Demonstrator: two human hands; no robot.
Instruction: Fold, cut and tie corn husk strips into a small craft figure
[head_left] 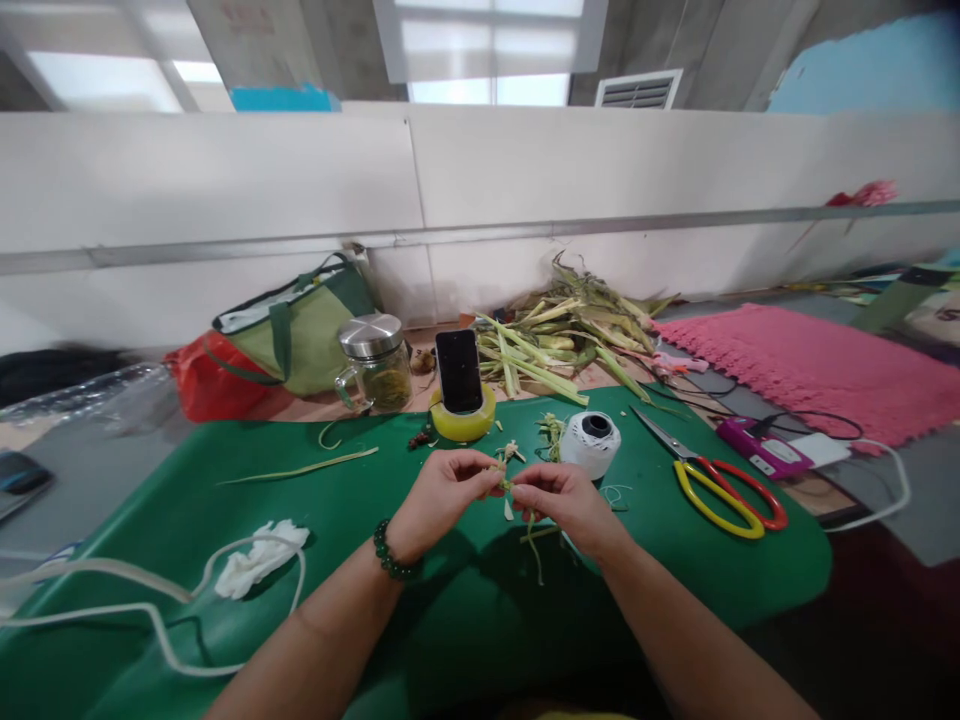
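Observation:
Over the green mat (pixel 225 520), my left hand (pixel 442 495) and my right hand (pixel 566 500) meet fingertip to fingertip. Both pinch a small piece of folded green leaf strip (pixel 506 485), and thin strip ends hang down from it (pixel 534 545). A bead bracelet (pixel 390 555) circles my left wrist. Just behind the hands lie a white thread spool (pixel 592 440), small leaf scraps (pixel 551 430) and a phone (pixel 459 370) propped upright in a yellow tape roll (pixel 463 422).
Yellow-and-red scissors (pixel 720 485) lie right of the spool. A pile of green leaves (pixel 562 335) sits at the back, with a glass jar (pixel 375 365), a green bag (pixel 300 320), a pink mat (pixel 810 360), a crumpled tissue (pixel 259 555), a white cable (pixel 150 610) and a loose strip (pixel 300 468).

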